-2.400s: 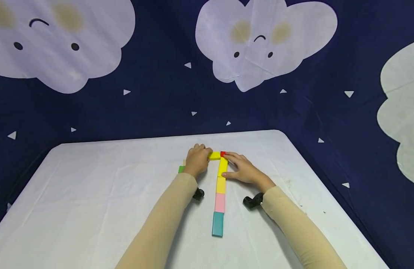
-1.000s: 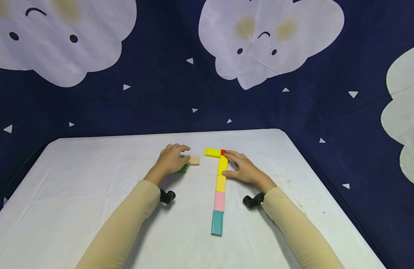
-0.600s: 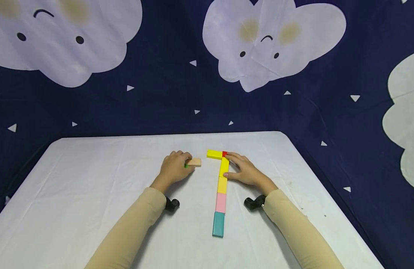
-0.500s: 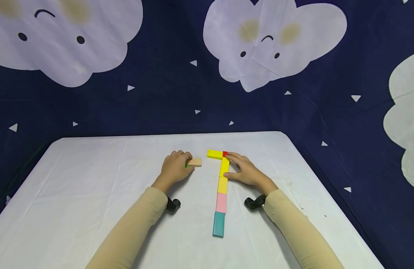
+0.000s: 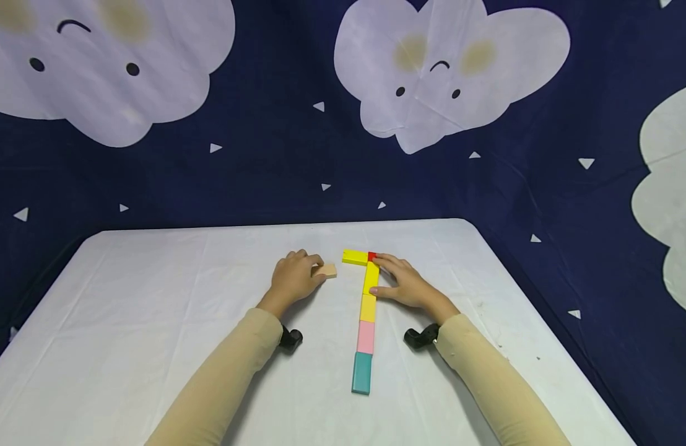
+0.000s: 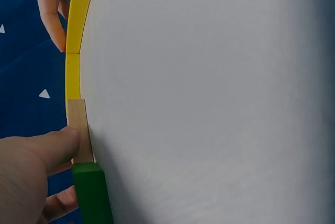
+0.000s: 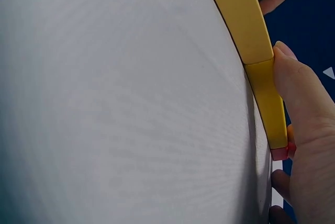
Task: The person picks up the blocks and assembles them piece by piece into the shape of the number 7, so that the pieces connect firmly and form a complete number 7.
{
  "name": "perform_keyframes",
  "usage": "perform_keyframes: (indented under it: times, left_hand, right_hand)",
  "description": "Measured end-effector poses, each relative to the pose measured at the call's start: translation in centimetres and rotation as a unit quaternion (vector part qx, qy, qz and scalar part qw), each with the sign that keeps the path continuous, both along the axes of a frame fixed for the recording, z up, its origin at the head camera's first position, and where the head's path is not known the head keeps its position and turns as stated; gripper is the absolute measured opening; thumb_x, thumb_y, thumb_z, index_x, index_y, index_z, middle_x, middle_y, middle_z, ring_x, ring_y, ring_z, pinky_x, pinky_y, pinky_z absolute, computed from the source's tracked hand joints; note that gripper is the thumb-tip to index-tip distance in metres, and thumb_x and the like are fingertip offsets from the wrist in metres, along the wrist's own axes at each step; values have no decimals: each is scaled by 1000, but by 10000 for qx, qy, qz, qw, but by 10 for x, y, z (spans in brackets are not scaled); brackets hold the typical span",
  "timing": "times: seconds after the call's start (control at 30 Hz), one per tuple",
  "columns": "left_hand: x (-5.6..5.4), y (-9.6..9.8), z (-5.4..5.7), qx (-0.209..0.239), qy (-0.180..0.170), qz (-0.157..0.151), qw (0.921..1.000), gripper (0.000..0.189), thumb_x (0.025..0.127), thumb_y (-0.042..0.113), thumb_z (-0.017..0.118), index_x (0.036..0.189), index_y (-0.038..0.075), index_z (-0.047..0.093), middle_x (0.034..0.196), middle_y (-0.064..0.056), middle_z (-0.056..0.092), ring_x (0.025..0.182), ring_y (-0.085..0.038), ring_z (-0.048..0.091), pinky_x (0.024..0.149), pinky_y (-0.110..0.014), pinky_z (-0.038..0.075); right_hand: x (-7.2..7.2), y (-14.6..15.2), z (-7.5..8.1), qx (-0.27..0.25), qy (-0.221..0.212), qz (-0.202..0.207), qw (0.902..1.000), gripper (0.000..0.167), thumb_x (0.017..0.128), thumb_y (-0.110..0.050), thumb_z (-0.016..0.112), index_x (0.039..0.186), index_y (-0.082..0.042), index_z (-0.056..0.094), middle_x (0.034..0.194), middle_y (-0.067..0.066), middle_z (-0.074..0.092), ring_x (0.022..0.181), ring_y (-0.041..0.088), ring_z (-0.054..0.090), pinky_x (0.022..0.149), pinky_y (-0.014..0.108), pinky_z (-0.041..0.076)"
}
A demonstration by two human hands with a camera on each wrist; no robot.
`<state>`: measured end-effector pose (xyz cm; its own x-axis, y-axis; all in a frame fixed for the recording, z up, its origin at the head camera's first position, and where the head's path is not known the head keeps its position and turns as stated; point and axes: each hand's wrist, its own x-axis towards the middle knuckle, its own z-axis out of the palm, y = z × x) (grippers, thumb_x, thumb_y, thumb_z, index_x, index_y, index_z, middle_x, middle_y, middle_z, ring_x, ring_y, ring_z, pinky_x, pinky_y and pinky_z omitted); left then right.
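Note:
In the head view my left hand (image 5: 295,277) pinches a plain wooden block (image 5: 329,271) between thumb and fingers. Behind it the left wrist view has a green block (image 6: 93,192), which the hand hides from the head camera. My right hand (image 5: 408,283) rests against a row, thumb at a yellow block (image 5: 371,276), a fingertip by the small red block (image 5: 372,256). Another yellow block (image 5: 354,257) extends left from the red one. Toward me the row continues with a paler yellow block (image 5: 368,308), a pink block (image 5: 366,337) and a teal block (image 5: 361,373).
The white-covered table (image 5: 170,347) ends at a rounded far edge, against a dark blue curtain (image 5: 265,173) printed with clouds. A black device (image 5: 422,336) sticks out inward from the right wrist, with a similar one (image 5: 291,339) at the left.
My left hand left the yellow block beside the red one, went left and took hold of the wooden block. It has since shifted slightly right with it. My right hand stayed at the row.

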<state>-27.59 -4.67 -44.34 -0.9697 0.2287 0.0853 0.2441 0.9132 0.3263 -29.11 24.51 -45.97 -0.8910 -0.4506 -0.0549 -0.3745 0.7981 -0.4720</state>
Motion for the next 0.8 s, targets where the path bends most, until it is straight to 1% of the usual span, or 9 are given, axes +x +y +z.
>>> perform_keyframes:
  times: [0.07, 0.2, 0.27, 0.4, 0.47, 0.63, 0.8]
  left_hand:
    - [-1, 1, 1, -55, 4, -24, 10000, 36, 92, 42, 68, 122, 23, 68, 102, -2, 63, 91, -20, 54, 82, -38, 45]
    - [-1, 2, 3, -105, -50, -69, 9999, 36, 93, 40, 67, 121, 17, 68, 100, -3, 62, 90, -21, 53, 83, -39, 44]
    - [-2, 4, 5, -154, -86, -96, 9998, 37, 94, 39, 66, 121, 14, 67, 102, -4, 62, 92, -22, 54, 85, -40, 45]
    - [-4, 7, 7, -266, -43, -139, 9995, 36, 96, 37, 64, 122, 12, 65, 109, -7, 63, 98, -25, 57, 87, -42, 46]
    - [-5, 9, 7, -354, -5, -163, 9992, 35, 96, 37, 63, 121, 11, 64, 110, -8, 62, 99, -26, 58, 87, -42, 46]
    - [-13, 14, 12, -653, 64, -146, 9977, 33, 98, 35, 61, 119, 9, 63, 110, -10, 61, 98, -26, 56, 87, -41, 46]
    - [-21, 18, 17, -725, 136, -9, 9973, 33, 97, 32, 62, 119, 7, 63, 111, -11, 60, 100, -27, 56, 89, -42, 45]
  right_hand:
    - [0, 0, 0, 45, -27, -31, 10000, 85, 85, -59, 69, 156, -28, 32, 164, 0, 24, 150, 33, 24, 118, 59, 24]
    - [-1, 1, -1, 23, -20, -40, 10000, 85, 85, -58, 70, 155, -28, 33, 164, 0, 25, 149, 33, 25, 118, 59, 24]
    - [-1, 1, -1, 5, -16, -29, 10000, 84, 85, -57, 70, 155, -28, 33, 164, -1, 25, 149, 32, 25, 118, 58, 24]
    - [0, 1, -2, -16, -19, -26, 10000, 84, 85, -57, 70, 155, -28, 34, 164, -2, 26, 149, 30, 26, 119, 56, 24]
    - [1, 1, -2, -21, -16, -32, 10000, 84, 85, -57, 70, 155, -28, 34, 164, -2, 26, 149, 30, 26, 119, 56, 25]
    - [3, 1, 0, -14, 3, -14, 10000, 84, 86, -56, 70, 155, -27, 33, 164, -1, 26, 148, 30, 27, 119, 56, 25]
    - [2, 0, 2, 12, 23, 0, 10000, 83, 86, -56, 69, 155, -27, 33, 164, -2, 26, 148, 30, 27, 118, 56, 25]
